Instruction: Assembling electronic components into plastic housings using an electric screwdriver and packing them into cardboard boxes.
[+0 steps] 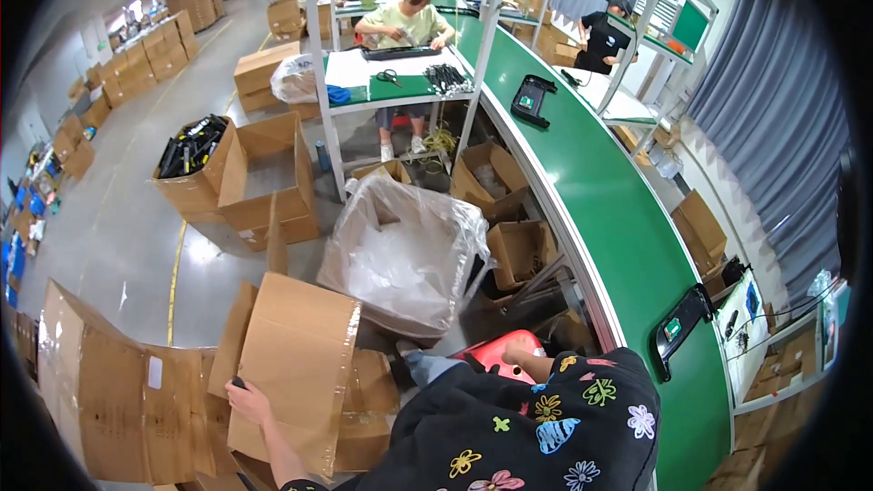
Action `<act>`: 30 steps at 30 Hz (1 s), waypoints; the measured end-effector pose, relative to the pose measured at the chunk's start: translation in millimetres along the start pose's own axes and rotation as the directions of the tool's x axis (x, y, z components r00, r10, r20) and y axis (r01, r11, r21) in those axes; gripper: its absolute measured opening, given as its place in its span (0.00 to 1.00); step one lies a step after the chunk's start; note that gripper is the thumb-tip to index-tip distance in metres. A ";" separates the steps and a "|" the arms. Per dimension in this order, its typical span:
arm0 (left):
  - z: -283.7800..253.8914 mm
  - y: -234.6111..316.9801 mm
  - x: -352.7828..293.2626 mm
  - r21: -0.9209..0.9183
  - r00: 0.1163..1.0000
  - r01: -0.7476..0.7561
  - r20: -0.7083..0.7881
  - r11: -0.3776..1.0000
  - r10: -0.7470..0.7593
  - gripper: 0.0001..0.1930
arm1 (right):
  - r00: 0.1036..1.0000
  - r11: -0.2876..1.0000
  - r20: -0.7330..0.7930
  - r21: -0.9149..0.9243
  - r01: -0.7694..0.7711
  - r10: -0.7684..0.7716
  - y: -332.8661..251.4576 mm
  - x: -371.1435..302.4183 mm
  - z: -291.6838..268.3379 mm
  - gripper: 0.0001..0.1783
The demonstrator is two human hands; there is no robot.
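Observation:
My left hand [252, 403] is closed around a small black thing [238, 383], mostly hidden by the fingers, so its kind does not show. That hand rests against the upright flap of a large brown cardboard box [296, 345] at the lower left. My right hand [522, 348] lies at the far edge of a red plastic stool [477, 345], its fingers bent onto it. My dark flowered top covers part of the stool.
Ahead stands a big box lined with clear plastic [400, 264]. A green conveyor [591, 191] runs along the right, carrying a black casing [682, 329]. Left is a carton of black parts [193, 147]. A person [405, 27] sits at a far bench; another stands beyond the conveyor.

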State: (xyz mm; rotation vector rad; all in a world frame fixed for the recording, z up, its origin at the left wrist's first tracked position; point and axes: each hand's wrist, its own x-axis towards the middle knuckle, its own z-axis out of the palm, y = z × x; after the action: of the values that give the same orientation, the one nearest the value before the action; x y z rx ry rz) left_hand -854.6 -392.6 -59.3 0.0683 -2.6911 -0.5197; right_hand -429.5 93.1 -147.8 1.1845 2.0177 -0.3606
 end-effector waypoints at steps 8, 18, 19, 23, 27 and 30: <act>-3.5 9.3 45.2 -0.035 0.989 0.135 0.069 0.990 -0.132 0.15 | 0.860 0.859 0.441 -0.304 0.411 -0.256 9.0 75.7 -9.0 0.27; 60.8 36.4 120.2 0.138 0.836 0.541 0.017 0.829 -0.549 0.17 | 0.802 0.659 -0.366 0.458 0.596 -0.472 -156.7 212.4 -202.8 0.16; 65.6 31.4 112.4 0.240 0.890 0.452 -0.064 0.859 -0.451 0.17 | 0.830 0.666 -0.329 0.496 0.558 -0.450 -170.6 224.0 -220.5 0.15; 55.8 119.7 136.5 0.391 0.895 0.315 0.181 0.865 -0.408 0.18 | 0.871 0.674 -0.318 0.551 0.492 -0.376 -214.7 241.2 -262.0 0.15; 81.5 114.8 174.7 0.328 0.942 0.265 0.111 0.907 -0.315 0.23 | 0.709 0.660 -0.236 0.259 0.705 -0.665 -275.8 197.8 -299.3 0.21; 63.5 167.0 225.6 0.284 0.870 0.451 0.073 0.846 -0.488 0.21 | 0.556 0.552 -0.051 0.083 0.830 -0.829 -330.6 171.4 -316.5 0.31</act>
State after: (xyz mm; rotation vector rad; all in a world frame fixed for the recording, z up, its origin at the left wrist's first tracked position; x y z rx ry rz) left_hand -1082.5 -242.6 32.0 0.8165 -2.8653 -0.3110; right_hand -902.6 205.9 -100.7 0.1514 2.4826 -0.9281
